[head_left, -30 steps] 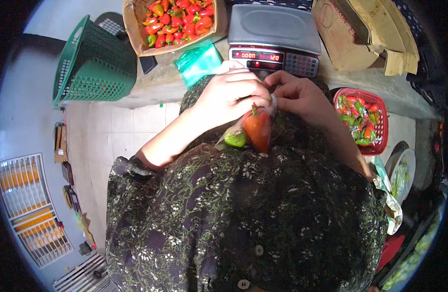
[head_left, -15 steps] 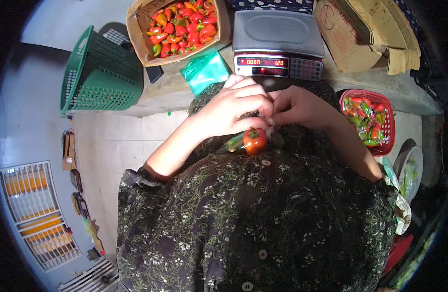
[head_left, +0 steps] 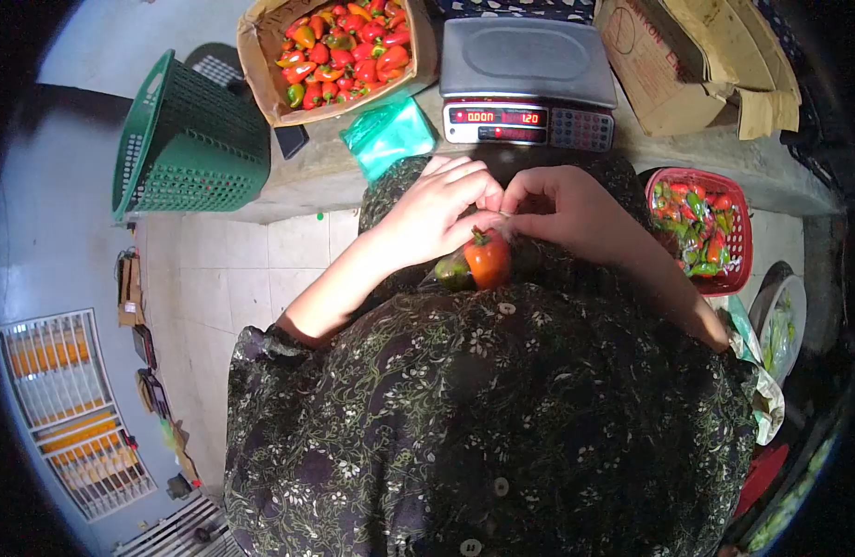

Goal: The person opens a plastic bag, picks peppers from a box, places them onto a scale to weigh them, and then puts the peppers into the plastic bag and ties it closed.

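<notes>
My left hand [head_left: 443, 206] and my right hand [head_left: 562, 209] meet in front of my body, fingertips pinched together. Between them is the gathered top of what looks like a thin clear plastic bag [head_left: 503, 226]. An orange-red pepper [head_left: 487, 262] and a dark green pepper [head_left: 453, 273] hang just below the fingers, against my patterned shirt. The film around them barely shows, so where the bag ends is unclear. Beyond my hands, a digital scale [head_left: 528, 60] with lit red figures rests on the ledge.
A cardboard box [head_left: 260, 58] of red peppers and green plastic bags [head_left: 387, 135] lie left of the scale. A green basket [head_left: 200, 148] stands far left. Cardboard [head_left: 659, 79] sits at the right, above a red basket [head_left: 745, 232] of bagged peppers and a white bowl [head_left: 793, 320].
My hands have drawn slightly apart, the right one turning so its thumb and finger form a pinch. The orange-red pepper now sits more upright, and the green pepper has turned.
</notes>
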{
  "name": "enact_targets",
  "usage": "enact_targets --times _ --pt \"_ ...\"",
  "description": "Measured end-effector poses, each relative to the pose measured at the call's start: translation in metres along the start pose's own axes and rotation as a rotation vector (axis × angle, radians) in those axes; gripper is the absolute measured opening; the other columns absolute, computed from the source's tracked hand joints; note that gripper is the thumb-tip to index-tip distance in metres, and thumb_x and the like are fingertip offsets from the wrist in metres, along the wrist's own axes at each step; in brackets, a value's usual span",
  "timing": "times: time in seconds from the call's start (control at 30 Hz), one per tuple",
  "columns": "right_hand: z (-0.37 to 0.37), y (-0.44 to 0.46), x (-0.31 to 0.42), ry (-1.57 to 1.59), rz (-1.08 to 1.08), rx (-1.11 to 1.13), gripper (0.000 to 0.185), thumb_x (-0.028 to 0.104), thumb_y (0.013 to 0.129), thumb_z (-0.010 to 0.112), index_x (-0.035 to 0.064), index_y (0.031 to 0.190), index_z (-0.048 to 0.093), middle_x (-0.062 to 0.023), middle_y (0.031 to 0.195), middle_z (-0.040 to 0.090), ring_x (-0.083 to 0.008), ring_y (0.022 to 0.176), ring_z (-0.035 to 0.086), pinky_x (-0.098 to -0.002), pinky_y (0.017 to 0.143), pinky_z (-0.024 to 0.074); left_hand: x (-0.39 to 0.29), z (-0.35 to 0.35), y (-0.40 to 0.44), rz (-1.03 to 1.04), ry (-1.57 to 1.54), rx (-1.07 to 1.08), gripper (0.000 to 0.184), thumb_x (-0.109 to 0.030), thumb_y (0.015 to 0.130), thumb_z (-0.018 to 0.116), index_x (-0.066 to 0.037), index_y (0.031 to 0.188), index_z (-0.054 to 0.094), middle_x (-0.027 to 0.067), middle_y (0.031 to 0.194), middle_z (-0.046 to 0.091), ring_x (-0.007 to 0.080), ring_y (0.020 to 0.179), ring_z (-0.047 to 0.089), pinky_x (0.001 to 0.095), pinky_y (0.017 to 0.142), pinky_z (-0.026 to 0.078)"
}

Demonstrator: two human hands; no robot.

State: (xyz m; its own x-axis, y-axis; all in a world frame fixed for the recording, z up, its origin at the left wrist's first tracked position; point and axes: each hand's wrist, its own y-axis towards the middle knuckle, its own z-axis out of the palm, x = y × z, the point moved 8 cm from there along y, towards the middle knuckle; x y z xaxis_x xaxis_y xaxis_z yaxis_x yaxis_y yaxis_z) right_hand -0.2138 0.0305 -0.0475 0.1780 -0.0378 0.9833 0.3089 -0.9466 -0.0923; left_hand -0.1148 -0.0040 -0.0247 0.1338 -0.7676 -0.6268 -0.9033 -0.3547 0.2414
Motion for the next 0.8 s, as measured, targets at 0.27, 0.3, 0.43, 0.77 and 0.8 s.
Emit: enact_targets --times 0.27,0.3,0.43,0.77,0.8 --pt "0.001 0.004 -0.004 -0.052 0.040 -0.007 0.010 0.004 0.075 0.067 0.0017 0.081 0.060 0.0011 0.074 0.059 -0.0044 0.071 0.053 -0.0212 0.065 0.0437 0.020 0.014 -0.014 -0.409 -0.490 -0.029 0.012 -0.014 0.084 0.063 -0.005 0.086 0.055 0.0005 0.079 0.057 0.0096 0.075 0.053 0.0269 0.067 0.042" --pt "0.000 0.004 -0.007 -0.032 0.050 -0.008 0.010 0.004 0.075 0.067 0.0018 0.081 0.060 0.0013 0.074 0.058 -0.0043 0.070 0.053 -0.0212 0.064 0.0437 0.022 0.019 -0.017 -0.451 -0.635 -0.051 0.010 -0.012 0.084 0.062 -0.005 0.087 0.055 -0.0004 0.079 0.058 0.0077 0.075 0.053 0.0252 0.066 0.043" --pt "-0.001 0.002 -0.015 0.035 0.093 -0.019 0.008 0.004 0.074 0.067 0.0016 0.079 0.061 0.0014 0.073 0.059 -0.0043 0.069 0.054 -0.0210 0.063 0.0438 0.026 0.029 -0.026 -0.532 -0.995 -0.091 0.006 -0.005 0.085 0.060 -0.003 0.090 0.058 -0.0017 0.081 0.060 0.0049 0.076 0.054 0.0218 0.067 0.044" --pt "0.001 0.006 -0.022 0.108 0.102 -0.009 0.009 0.005 0.073 0.069 0.0018 0.078 0.063 0.0005 0.075 0.061 -0.0052 0.072 0.056 -0.0206 0.067 0.0447 0.039 0.025 -0.026 -0.468 -1.007 -0.056 0.010 0.000 0.083 0.061 -0.001 0.093 0.062 0.0018 0.087 0.065 0.0084 0.082 0.060 0.0229 0.075 0.048" --pt "0.001 0.008 -0.024 0.138 0.088 -0.018 0.012 0.010 0.072 0.072 0.0029 0.077 0.063 0.0009 0.073 0.060 -0.0051 0.069 0.055 -0.0208 0.064 0.0439 0.039 0.025 -0.025 -0.475 -1.008 -0.054 0.010 0.000 0.082 0.062 -0.001 0.093 0.062 0.0012 0.086 0.064 0.0076 0.081 0.059 0.0229 0.073 0.047"
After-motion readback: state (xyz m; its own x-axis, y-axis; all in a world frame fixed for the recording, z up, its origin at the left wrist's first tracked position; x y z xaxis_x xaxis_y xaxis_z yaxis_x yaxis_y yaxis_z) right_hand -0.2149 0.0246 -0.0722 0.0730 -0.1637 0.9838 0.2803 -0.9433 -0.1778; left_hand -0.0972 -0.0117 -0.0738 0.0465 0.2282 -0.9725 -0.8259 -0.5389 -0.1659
